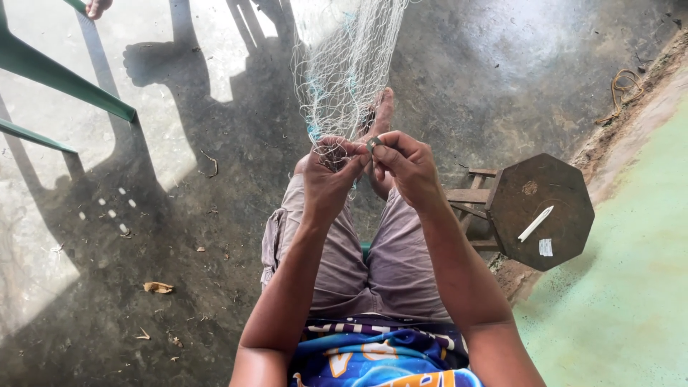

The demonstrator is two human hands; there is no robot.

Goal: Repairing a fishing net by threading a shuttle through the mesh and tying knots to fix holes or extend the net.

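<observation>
A fine white fishing net (342, 64) with pale blue threads hangs down from above to my knees. My left hand (328, 175) is closed around the net's lower edge, bunching the mesh. My right hand (407, 166) pinches a small dark metal ring (374, 143) between thumb and fingers, right against the net's edge. The two hands touch at the fingertips. I sit with grey shorts on my legs, and a bare foot (383, 111) shows behind the net.
A dark octagonal wooden stool (541, 211) stands at my right, bearing a white netting needle (535, 223) and a small white piece. Green plastic chair legs (68, 79) cross the upper left. A yellowish rope (622, 86) lies at the far right edge. Dry leaves dot the concrete floor.
</observation>
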